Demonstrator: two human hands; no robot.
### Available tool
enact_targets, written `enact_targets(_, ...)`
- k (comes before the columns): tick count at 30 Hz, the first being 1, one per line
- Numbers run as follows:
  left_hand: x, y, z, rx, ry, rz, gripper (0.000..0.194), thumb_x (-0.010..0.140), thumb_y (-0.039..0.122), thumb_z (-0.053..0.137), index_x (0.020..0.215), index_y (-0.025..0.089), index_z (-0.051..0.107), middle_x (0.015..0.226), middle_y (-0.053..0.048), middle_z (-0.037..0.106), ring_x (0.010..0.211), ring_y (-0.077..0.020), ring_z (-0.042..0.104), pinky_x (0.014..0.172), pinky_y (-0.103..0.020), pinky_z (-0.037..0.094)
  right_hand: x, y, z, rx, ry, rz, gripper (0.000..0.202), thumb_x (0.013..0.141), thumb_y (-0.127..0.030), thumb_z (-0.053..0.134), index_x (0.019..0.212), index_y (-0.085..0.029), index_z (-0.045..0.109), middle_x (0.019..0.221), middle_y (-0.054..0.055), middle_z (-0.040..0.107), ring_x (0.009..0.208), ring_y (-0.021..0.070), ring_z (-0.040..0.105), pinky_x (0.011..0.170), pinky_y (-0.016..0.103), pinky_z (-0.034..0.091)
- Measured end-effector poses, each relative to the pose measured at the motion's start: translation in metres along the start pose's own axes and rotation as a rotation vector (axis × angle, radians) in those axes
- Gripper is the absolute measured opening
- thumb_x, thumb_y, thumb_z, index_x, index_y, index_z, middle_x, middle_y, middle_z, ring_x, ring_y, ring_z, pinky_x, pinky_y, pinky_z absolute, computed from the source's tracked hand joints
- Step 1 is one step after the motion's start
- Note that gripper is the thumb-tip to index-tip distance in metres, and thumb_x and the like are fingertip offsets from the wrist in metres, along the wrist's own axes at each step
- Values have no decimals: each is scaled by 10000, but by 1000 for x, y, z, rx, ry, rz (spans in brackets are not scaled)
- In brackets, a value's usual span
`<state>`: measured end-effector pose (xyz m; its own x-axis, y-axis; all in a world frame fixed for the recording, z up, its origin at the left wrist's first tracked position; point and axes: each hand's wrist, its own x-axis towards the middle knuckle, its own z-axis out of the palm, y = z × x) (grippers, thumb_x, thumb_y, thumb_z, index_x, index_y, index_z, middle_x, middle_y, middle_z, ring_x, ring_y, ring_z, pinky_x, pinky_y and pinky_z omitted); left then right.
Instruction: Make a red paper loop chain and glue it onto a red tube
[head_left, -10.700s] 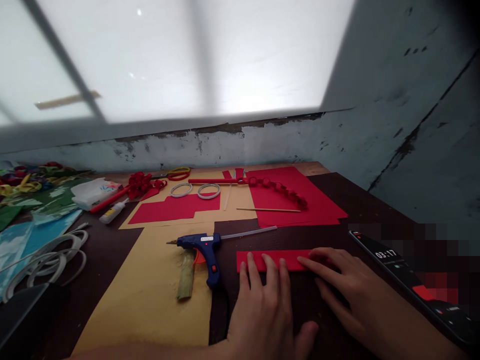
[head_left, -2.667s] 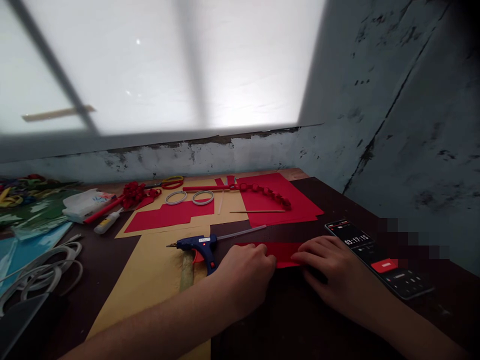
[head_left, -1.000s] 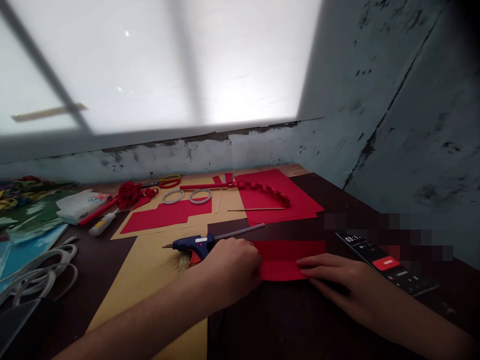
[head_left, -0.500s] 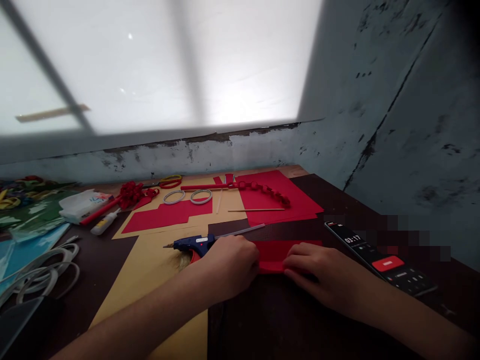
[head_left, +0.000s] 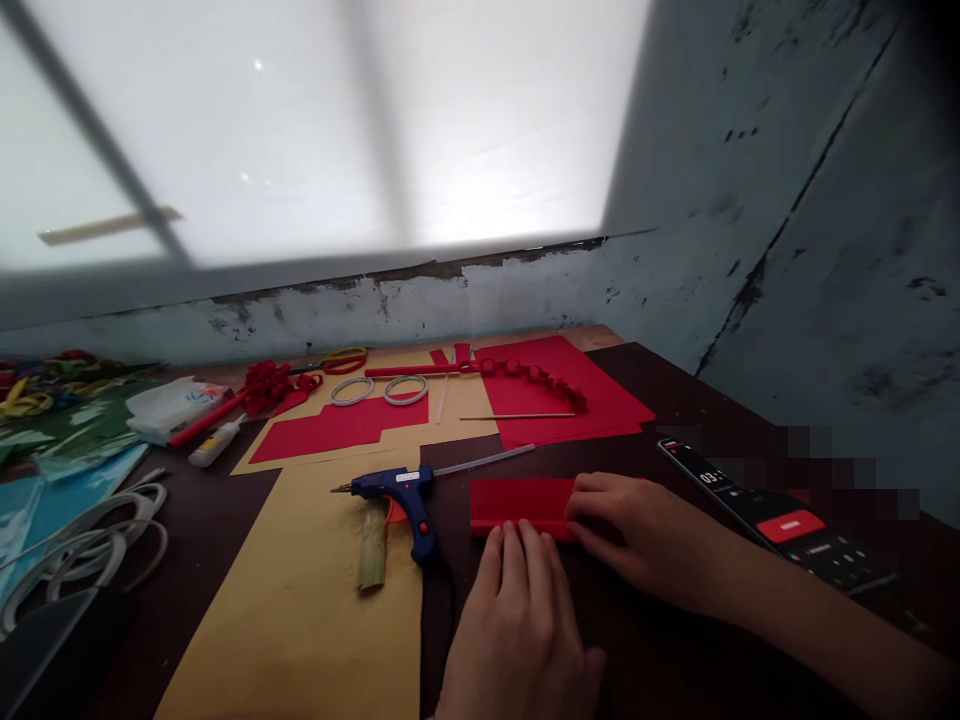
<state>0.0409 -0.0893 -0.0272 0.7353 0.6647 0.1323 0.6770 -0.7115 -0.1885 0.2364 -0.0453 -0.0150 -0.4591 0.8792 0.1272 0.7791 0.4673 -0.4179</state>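
Observation:
A red paper strip (head_left: 517, 498) lies on the dark table with its near edge folded up. My left hand (head_left: 525, 620) rests at that near edge, fingers stretched out and fingertips touching the fold. At the strip's right end, my right hand (head_left: 630, 530) pinches the paper between thumb and curled fingers. Left of the strip, a blue glue gun (head_left: 401, 485) leans on a piece of bamboo (head_left: 372, 550), a clear glue stick (head_left: 487, 459) extending from its back.
Beyond lie red sheets (head_left: 555, 385), a paper chain (head_left: 536, 373), two rings (head_left: 406, 390) and scissors (head_left: 343, 360). A phone (head_left: 750, 510) is at the right. White cable (head_left: 112, 540) coils at the left, near a glue bottle (head_left: 217, 442).
My left hand has let go of the strip's left end, moved nearer to me and spread flat at the fold. The glue gun's handle and the bamboo now show. My right hand has stayed on the strip.

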Motion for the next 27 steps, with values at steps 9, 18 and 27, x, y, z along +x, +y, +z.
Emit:
enact_targets(9,0,2,11,-60,-37,-70,794,889,617,433,1352,-16,556,1333,-316,558,1216,-441,569,985,-523,495,-1,1,2,-122,-17,91,193,933,-259,520,795,-206,644,875,56,629,782,199,598,719,325,469)
enact_targets(18,-3,4,27,-137,-27,-108,878,883,680,390,1393,-25,504,1379,-337,507,1258,-464,519,981,-544,486,-6,9,6,-78,-4,139,202,938,-265,539,770,-215,640,849,39,644,746,192,572,718,336,425)
enact_targets(27,-8,5,38,-95,34,-110,900,864,693,409,1426,-7,471,1405,-324,492,1226,-479,535,956,-558,496,-5,16,8,78,-6,272,205,908,-353,583,758,-224,634,749,4,673,662,171,595,614,290,395)
